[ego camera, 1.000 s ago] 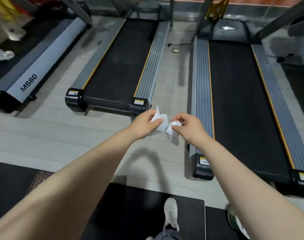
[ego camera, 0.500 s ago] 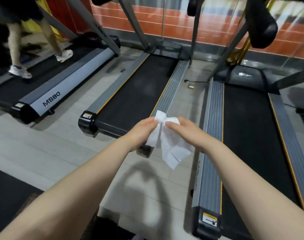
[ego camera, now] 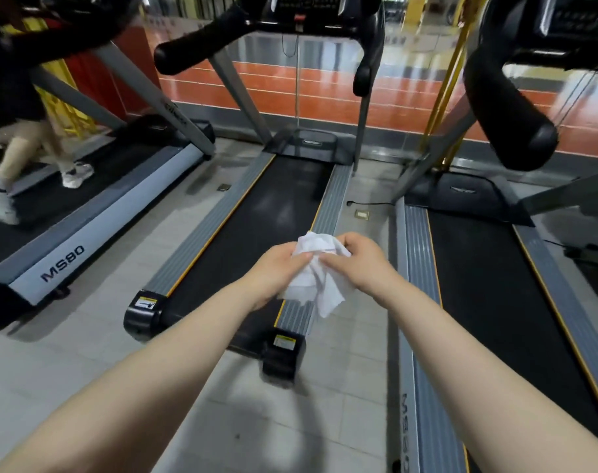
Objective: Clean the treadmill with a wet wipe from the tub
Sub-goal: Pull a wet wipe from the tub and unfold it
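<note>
**Wipe readied between both hands**

My left hand (ego camera: 277, 264) and right hand (ego camera: 355, 261) both pinch the crumpled white wet wipe (ego camera: 316, 278), spreading it for a broad face. The black-belted grey treadmill (ego camera: 256, 213) lies just beyond my hands, still unwiped.

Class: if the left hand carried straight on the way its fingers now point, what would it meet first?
Probably the right hand: the left hand points rightward across the wipe they share. Depth is unclear.

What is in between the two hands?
In the head view, a crumpled white wet wipe lies between them. The left hand and the right hand both grip it, in the air above the middle treadmill.
</note>
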